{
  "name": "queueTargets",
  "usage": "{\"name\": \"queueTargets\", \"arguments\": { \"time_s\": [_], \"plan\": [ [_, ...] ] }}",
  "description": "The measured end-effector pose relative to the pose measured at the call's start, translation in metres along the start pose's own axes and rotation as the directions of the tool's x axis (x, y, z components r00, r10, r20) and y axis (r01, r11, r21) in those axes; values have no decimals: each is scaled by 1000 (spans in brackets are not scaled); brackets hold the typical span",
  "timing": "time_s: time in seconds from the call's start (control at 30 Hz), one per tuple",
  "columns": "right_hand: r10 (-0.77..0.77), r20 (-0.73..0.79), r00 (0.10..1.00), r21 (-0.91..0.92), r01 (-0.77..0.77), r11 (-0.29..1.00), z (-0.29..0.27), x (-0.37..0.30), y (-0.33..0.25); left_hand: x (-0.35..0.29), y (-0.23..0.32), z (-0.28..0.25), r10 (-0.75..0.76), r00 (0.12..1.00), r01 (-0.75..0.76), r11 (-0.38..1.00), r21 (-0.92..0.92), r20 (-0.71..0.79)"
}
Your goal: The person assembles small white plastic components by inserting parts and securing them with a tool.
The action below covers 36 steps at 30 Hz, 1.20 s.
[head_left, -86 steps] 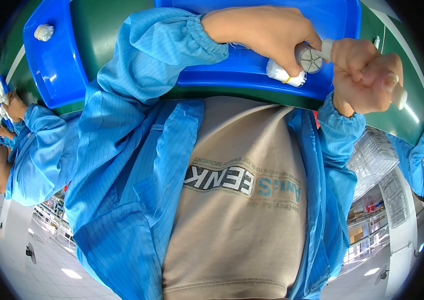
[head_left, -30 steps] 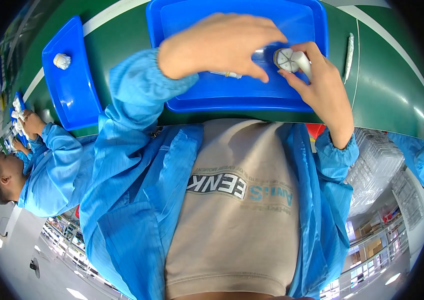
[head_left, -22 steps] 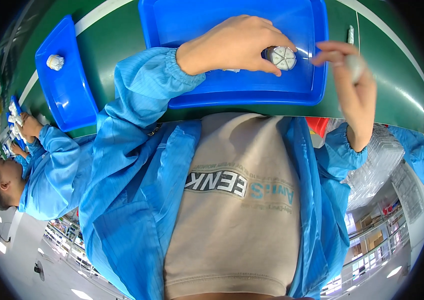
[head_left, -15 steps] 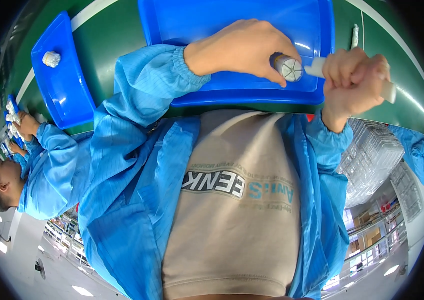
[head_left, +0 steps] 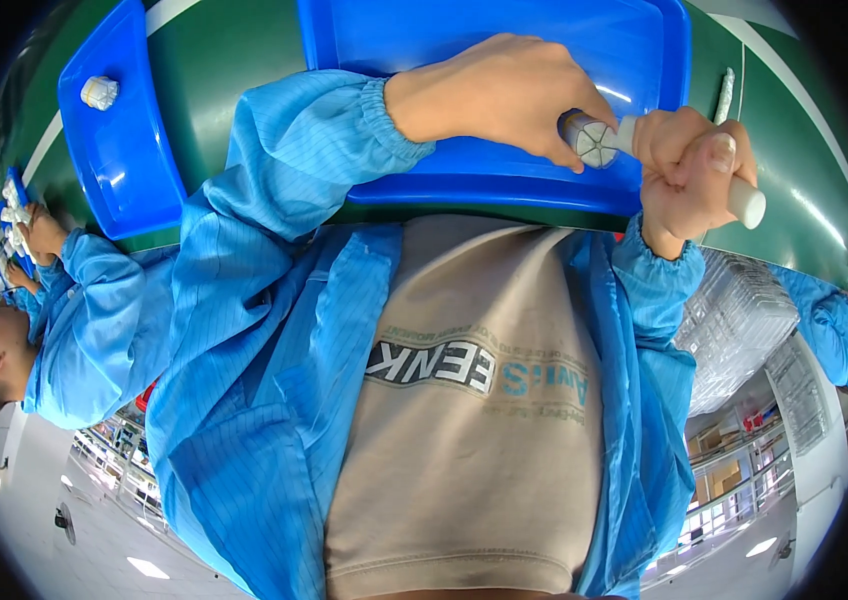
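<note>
My left hand (head_left: 504, 100), coming in from the left, has its thumb and fingers curled round a short cylindrical bundle (head_left: 594, 142). Its end face is white and split into wedges; a dark wrap covers its side. In a fist, my right hand (head_left: 689, 175) grips a white rod (head_left: 747, 204), whose rounded butt sticks out below. The rod's other end meets or nearly meets the rim of the bundle's white face; I cannot tell whether they touch. Both hands are over the near right part of a large blue tray (head_left: 504, 188).
A smaller blue tray (head_left: 134, 205) on the left holds a white wrapped bundle (head_left: 100, 93). A thin white stick-like piece (head_left: 725, 96) lies on the green tabletop (head_left: 234, 45) at right. Stacked clear plastic trays (head_left: 739, 320) stand below the table's right edge. Another person (head_left: 104, 320) works at left.
The rod in my right hand has come closer to the bundle, and its butt now points lower. My left hand keeps its hold. The view has shifted slightly.
</note>
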State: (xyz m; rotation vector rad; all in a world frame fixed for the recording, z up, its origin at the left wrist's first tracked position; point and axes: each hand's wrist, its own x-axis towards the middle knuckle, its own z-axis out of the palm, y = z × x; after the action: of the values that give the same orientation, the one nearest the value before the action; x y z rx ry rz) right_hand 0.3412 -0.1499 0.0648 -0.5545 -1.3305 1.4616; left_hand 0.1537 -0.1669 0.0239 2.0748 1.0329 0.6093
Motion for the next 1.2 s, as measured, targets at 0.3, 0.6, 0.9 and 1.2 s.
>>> {"name": "queueTargets", "arguments": {
  "time_s": [0.3,0.6,0.9,1.2],
  "plan": [
    [-102,-71,992,-143,91,985,3,-1,3,0,-1,0,3,1000,-3,1000,-5,-1],
    [-98,-119,988,-204,72,976,8,-3,8,1,-2,2,24,999,-24,1000,-2,-32],
    [-53,-170,984,-154,26,988,12,-6,8,-2,0,-2,18,1000,-18,1000,1,-4],
    [-166,-85,982,-237,142,961,-40,14,-44,10,0,3,66,997,-66,998,-9,-36]
  ]
}}
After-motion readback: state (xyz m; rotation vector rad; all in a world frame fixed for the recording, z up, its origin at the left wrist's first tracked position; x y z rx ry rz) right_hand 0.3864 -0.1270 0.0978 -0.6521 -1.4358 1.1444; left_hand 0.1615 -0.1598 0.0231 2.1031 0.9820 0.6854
